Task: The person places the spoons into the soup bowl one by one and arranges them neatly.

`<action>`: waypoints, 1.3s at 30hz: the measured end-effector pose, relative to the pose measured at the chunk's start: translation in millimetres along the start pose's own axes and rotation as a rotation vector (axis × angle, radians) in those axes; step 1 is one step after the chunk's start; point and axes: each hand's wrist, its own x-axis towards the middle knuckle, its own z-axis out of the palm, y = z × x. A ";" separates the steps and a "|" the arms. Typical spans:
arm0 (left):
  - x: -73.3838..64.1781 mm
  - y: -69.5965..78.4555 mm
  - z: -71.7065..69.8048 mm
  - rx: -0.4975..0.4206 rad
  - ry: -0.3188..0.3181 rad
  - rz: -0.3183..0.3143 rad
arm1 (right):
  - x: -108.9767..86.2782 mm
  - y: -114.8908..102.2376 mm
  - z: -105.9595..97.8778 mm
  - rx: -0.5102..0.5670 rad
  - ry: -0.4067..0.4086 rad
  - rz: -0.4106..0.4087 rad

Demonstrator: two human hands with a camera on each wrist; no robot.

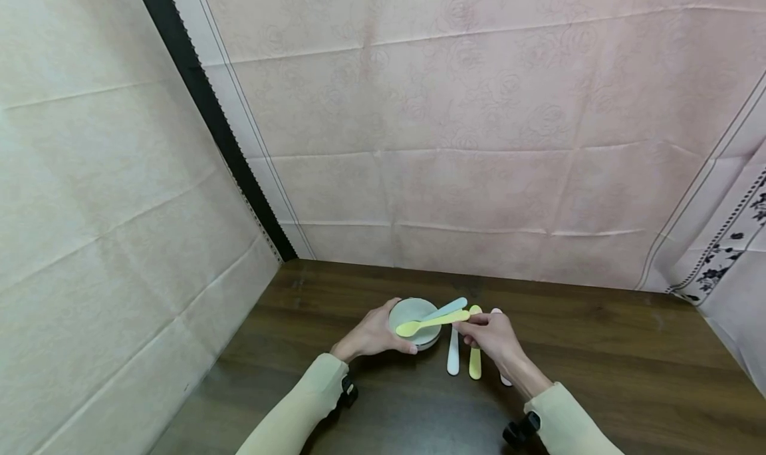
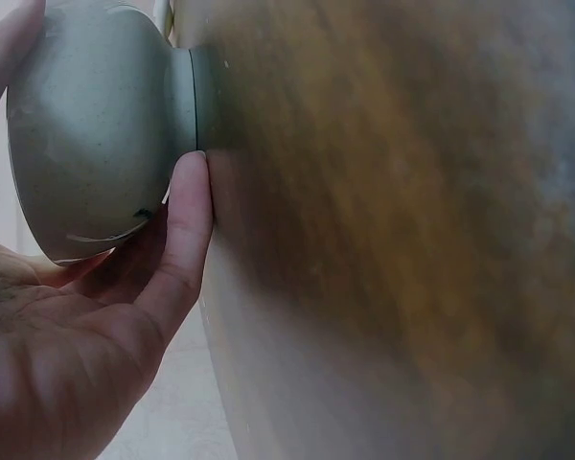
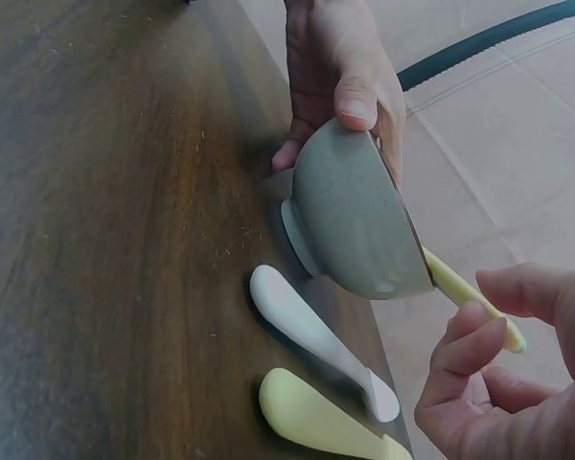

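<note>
My left hand (image 1: 378, 332) holds the side of a pale grey-green bowl (image 1: 408, 307), thumb and fingers spread around its wall. In the left wrist view a fingertip lies by the foot of the bowl (image 2: 91, 125), right at the wooden table. My right hand (image 1: 495, 335) pinches the handle end of a yellow-green spoon (image 1: 433, 321), whose head is over the inside of the bowl. A light blue spoon (image 1: 453, 304) leans in the bowl, its handle sticking out past the rim toward the right hand.
On the brown table (image 1: 389, 402), a whitish spoon (image 1: 453, 355) and another yellow-green spoon (image 1: 475, 364) lie side by side, right of the bowl. A pale pinkish spoon (image 1: 505, 380) is mostly hidden under the right hand. Cloth walls (image 1: 455, 195) enclose the table's back and sides.
</note>
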 end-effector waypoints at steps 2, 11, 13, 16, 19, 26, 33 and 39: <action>-0.1 -0.4 -0.1 0.000 0.000 0.007 | -1.6 0.8 -1.4 -0.008 0.000 0.000; -0.5 -0.5 -0.2 -0.004 0.002 0.019 | -6.6 2.9 -6.4 -0.013 0.012 0.009; -0.2 -0.3 -0.3 -0.007 0.001 0.018 | -8.4 2.3 -7.8 -0.023 0.012 0.007; 0.1 0.3 -0.4 -0.010 0.000 0.018 | -11.4 1.1 -10.4 -0.033 0.013 0.005; 0.0 0.6 -0.6 -0.015 0.000 0.017 | -13.3 0.8 -12.7 -0.042 0.019 0.003; -0.2 1.2 -1.5 -0.013 0.004 0.020 | -16.3 3.1 -17.2 -0.065 0.035 -0.007; -0.6 0.6 -1.0 -0.006 0.003 0.030 | -20.9 4.7 -23.8 -0.071 0.051 -0.014; -0.6 -0.7 -0.1 -0.005 0.006 0.034 | -24.3 7.7 -28.6 -0.074 0.053 -0.021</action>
